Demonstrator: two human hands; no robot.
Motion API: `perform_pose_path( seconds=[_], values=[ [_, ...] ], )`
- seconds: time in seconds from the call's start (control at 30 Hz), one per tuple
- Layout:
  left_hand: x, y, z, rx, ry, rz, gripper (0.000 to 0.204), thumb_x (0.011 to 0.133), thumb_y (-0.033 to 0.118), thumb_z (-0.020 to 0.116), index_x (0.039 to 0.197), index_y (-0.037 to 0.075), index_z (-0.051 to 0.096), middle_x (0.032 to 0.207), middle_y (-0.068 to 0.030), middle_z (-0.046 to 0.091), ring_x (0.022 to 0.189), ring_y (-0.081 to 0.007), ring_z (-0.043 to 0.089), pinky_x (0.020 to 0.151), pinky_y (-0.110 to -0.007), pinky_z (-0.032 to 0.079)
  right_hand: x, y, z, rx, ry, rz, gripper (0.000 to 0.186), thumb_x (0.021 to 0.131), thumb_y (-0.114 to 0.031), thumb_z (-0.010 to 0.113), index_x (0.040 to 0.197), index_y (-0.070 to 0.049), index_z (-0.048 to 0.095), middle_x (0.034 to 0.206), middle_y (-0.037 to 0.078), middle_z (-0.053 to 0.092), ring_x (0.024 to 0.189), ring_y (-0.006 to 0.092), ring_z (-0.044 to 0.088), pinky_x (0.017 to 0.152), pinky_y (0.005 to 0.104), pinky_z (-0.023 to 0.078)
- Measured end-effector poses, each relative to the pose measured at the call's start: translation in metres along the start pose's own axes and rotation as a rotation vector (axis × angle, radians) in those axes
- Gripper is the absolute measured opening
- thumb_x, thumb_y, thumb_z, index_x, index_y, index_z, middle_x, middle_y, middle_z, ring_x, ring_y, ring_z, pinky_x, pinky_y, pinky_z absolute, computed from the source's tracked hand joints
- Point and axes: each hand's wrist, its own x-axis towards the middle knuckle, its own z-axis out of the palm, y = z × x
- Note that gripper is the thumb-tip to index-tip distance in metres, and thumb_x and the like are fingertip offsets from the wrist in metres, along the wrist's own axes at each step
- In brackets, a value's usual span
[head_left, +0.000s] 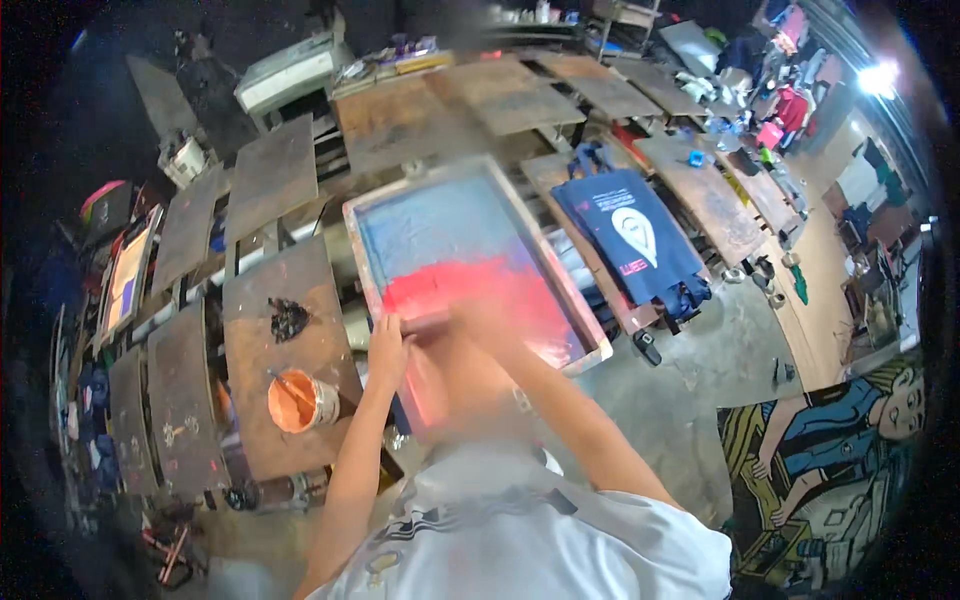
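Note:
A screen frame (605,340) with pale wooden edges lies before me, its blue-grey mesh (430,225) smeared with bright red ink (505,290) over the nearer part. My left hand (390,345) is closed on one end of a squeegee (425,325) at the left side of the frame. My right hand (470,330) is on the same squeegee, over the red ink; it is blurred, but its fingers appear wrapped round the tool. The frame's near end is partly hidden by my arms and a smeared patch in the picture.
An orange paint bucket (310,405) with a stick and a black crumpled rag (288,320) sit on the left board. A navy tote bag (600,225) lies on the right board. Rows of boards (270,160) stretch around. Concrete floor (670,390) and a painted cartoon panel (830,480) show at right.

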Motion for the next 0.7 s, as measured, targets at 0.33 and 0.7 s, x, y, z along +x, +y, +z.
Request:
perform_pose_path(
  seconds=[0.33,0.7],
  values=[
    [-0.135,0.063,0.017,0.041,-0.04,-0.095,0.041,0.077,0.001,0.061,0.117,0.003,0.057,0.112,-0.0185,0.054,0.107,-0.0398,0.051,0.094,-0.045,0.044,-0.109,-0.041,-0.075,-0.386,-0.339,-0.096,0.017,0.079,-0.019,0.061,0.095,-0.014,0.063,0.093,0.004,0.064,0.085,0.0211,0.065,0.07,0.039,0.051],
    [-0.078,0.066,-0.013,0.042,-0.113,-0.152,0.033,0.079,0.01,0.068,0.108,0.001,0.055,0.104,-0.0216,0.057,0.098,-0.043,0.055,0.085,-0.047,0.047,-0.038,-0.026,-0.105,-0.185,-0.595,-0.204,0.02,0.077,-0.029,0.069,0.09,-0.014,0.068,0.093,0.006,0.069,0.087,0.0275,0.069,0.071,0.0431,0.055]
  ],
)
